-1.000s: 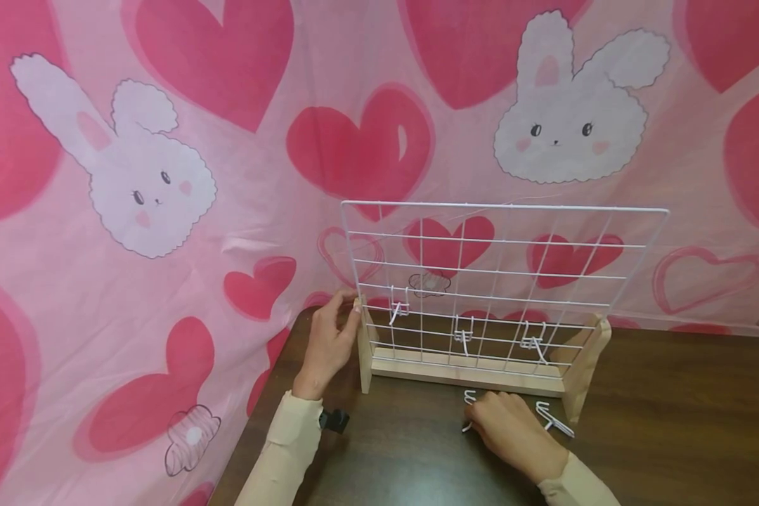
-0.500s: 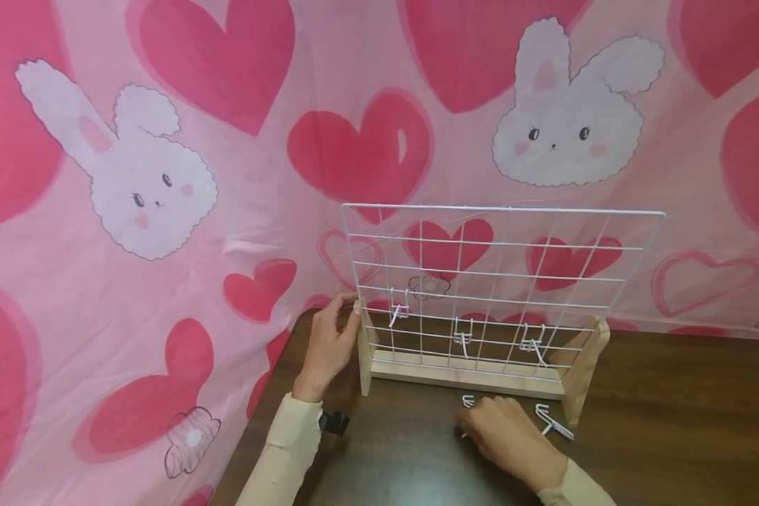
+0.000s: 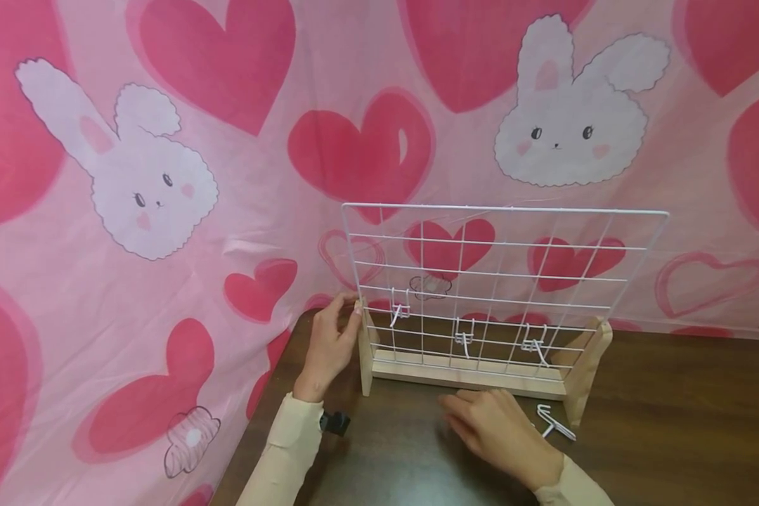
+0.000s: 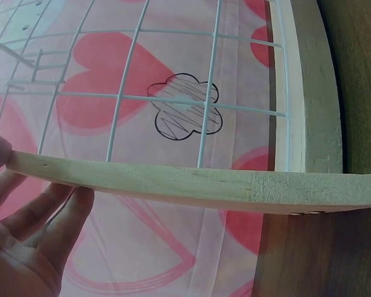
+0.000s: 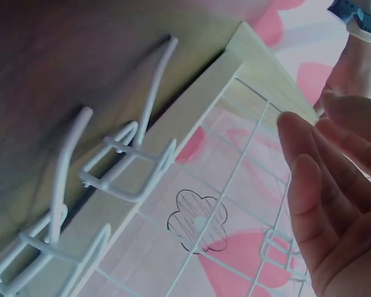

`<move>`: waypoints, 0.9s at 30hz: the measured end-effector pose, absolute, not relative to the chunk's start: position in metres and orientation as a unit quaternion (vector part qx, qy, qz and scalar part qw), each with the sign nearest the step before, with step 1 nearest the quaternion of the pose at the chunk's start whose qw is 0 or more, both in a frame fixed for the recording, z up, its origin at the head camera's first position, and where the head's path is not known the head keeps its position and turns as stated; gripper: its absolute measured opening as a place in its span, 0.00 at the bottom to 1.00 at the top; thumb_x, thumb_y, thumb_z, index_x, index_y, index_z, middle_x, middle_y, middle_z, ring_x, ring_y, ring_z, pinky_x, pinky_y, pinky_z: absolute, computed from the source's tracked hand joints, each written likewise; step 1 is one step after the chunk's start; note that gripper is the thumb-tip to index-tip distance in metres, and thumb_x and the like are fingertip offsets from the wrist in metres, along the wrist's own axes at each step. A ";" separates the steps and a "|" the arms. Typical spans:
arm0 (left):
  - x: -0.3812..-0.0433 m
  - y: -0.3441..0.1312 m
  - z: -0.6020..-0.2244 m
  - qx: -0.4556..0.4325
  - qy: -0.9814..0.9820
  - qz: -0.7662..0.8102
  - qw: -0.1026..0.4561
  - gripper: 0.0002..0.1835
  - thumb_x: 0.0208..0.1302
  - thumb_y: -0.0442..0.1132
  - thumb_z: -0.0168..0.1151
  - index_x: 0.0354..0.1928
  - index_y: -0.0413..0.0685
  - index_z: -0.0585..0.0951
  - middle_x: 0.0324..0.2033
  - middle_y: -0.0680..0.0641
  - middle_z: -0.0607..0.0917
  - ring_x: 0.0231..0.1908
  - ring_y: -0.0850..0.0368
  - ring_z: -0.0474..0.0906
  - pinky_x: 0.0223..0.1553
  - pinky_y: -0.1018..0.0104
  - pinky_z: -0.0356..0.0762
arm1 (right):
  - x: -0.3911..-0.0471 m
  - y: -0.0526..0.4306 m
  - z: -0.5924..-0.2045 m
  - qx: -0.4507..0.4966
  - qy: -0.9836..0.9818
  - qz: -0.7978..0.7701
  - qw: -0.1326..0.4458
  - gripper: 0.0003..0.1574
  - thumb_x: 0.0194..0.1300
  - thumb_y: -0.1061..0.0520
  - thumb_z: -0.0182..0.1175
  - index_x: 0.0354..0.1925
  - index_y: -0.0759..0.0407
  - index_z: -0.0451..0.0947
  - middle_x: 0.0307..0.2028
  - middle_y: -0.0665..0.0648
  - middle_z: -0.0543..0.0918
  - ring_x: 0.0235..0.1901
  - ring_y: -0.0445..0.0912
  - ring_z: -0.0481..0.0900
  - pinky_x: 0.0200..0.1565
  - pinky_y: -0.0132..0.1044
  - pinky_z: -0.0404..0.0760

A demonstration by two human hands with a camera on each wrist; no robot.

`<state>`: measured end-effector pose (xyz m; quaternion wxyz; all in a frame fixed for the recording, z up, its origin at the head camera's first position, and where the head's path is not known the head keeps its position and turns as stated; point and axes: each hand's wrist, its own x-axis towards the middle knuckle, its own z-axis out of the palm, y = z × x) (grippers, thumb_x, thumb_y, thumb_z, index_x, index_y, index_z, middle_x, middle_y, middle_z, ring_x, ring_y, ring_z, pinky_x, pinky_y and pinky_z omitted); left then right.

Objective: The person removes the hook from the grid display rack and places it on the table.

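Observation:
A white wire grid rack (image 3: 468, 378) on a wooden stand faces me. My left hand (image 3: 329, 344) pinches the top of its left wooden side panel (image 4: 173, 185), thumb on one face and fingers on the other. Low over the table in front of the rack, my right hand (image 3: 506, 436) has its fingers extended, nothing between them in the right wrist view. Two loose white wire hooks lie by it: one hook (image 5: 63, 161) and another hook (image 5: 153, 93). From the head, one is hidden behind the hand; the other hook (image 3: 559, 426) shows at its right.
Three white hooks hang on the lower grid: a left hook (image 3: 400, 310), a middle hook (image 3: 464, 339) and a right hook (image 3: 534, 344). Behind the brown table (image 3: 683, 407) hangs a pink cloth (image 3: 253, 211) with hearts and rabbits. A dark wrist device (image 3: 335, 422) is on the left wrist.
My right hand has shifted slightly left and its fingers have spread from the hook they were at; that hook is now hidden behind the hand in the head view. My left hand stays put.

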<state>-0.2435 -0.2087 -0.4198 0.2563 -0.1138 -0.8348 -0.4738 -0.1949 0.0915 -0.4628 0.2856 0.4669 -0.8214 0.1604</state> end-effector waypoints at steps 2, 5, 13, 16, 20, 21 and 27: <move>-0.244 -0.209 -0.419 -0.116 -0.834 -0.474 0.258 0.13 0.76 0.36 0.58 0.55 0.37 0.82 0.49 0.38 0.90 0.52 0.45 0.89 0.54 0.49 0.87 | -0.196 0.090 -0.461 0.467 -0.817 0.168 0.295 0.20 0.49 0.56 0.78 0.43 0.47 0.86 0.26 0.40 0.82 0.21 0.35 0.79 0.22 0.32 0.72; -0.244 -0.209 -0.419 -0.116 -0.834 -0.472 0.260 0.12 0.76 0.36 0.59 0.55 0.37 0.82 0.49 0.39 0.90 0.52 0.45 0.89 0.54 0.49 0.87 | -0.197 0.088 -0.459 0.466 -0.810 0.179 0.308 0.22 0.51 0.56 0.77 0.46 0.49 0.86 0.30 0.41 0.86 0.24 0.35 0.82 0.25 0.34 0.77; -0.243 -0.208 -0.419 -0.116 -0.834 -0.475 0.256 0.11 0.75 0.36 0.59 0.55 0.42 0.82 0.50 0.40 0.90 0.53 0.46 0.89 0.55 0.48 0.87 | -0.198 0.078 -0.450 0.466 -0.794 0.210 0.329 0.18 0.62 0.55 0.72 0.51 0.50 0.85 0.36 0.44 0.90 0.25 0.35 0.83 0.26 0.34 0.80; -0.243 -0.208 -0.419 -0.116 -0.833 -0.475 0.259 0.12 0.75 0.36 0.60 0.55 0.40 0.82 0.50 0.40 0.90 0.52 0.45 0.89 0.54 0.47 0.87 | -0.199 0.073 -0.445 0.467 -0.786 0.220 0.340 0.20 0.60 0.57 0.73 0.52 0.51 0.85 0.36 0.45 0.90 0.26 0.35 0.84 0.25 0.34 0.80; -0.243 -0.208 -0.419 -0.114 -0.835 -0.471 0.261 0.12 0.75 0.37 0.60 0.55 0.40 0.82 0.50 0.41 0.90 0.53 0.45 0.88 0.56 0.47 0.86 | -0.199 0.067 -0.441 0.463 -0.783 0.224 0.349 0.17 0.64 0.55 0.71 0.52 0.52 0.86 0.36 0.46 0.90 0.28 0.37 0.87 0.27 0.35 0.82; -0.243 -0.208 -0.420 -0.113 -0.836 -0.470 0.260 0.12 0.75 0.37 0.60 0.55 0.41 0.82 0.50 0.41 0.90 0.53 0.45 0.88 0.56 0.47 0.86 | -0.199 0.065 -0.440 0.461 -0.783 0.225 0.351 0.16 0.67 0.54 0.69 0.52 0.52 0.86 0.37 0.46 0.91 0.28 0.38 0.87 0.27 0.36 0.82; -0.243 -0.208 -0.420 -0.115 -0.834 -0.473 0.259 0.12 0.76 0.37 0.59 0.55 0.41 0.82 0.50 0.40 0.90 0.52 0.45 0.89 0.54 0.48 0.87 | -0.200 0.055 -0.432 0.452 -0.779 0.234 0.367 0.18 0.79 0.47 0.55 0.55 0.53 0.85 0.40 0.49 0.92 0.30 0.40 0.90 0.26 0.36 0.82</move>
